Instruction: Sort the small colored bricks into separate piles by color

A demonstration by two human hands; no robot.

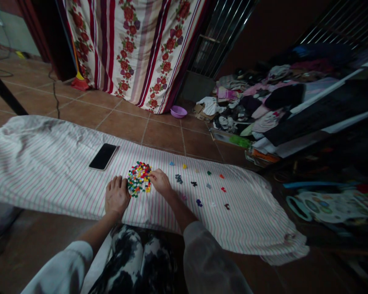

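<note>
A mixed pile of small coloured pieces [138,179], like tiny building bricks, lies on the striped cloth [245,220]. My left hand [117,195] rests flat against the pile's left side, fingers stretched out. At the right edge of the pile, the thumb and fingers of my right hand [160,180] are pinched together; what they hold is too small to make out. Small groups sorted by colour lie to the right, among them a dark grey group [178,178], a yellow one [184,166], a purple one [199,202], a red one [223,189] and a brown one [227,206].
A phone [103,157] lies on the cloth left of the pile. Beyond are a tiled floor [159,132], a purple basin [178,112], a floral curtain [125,49] and a broom [79,83]. Heaped clothes [257,94] are at the right.
</note>
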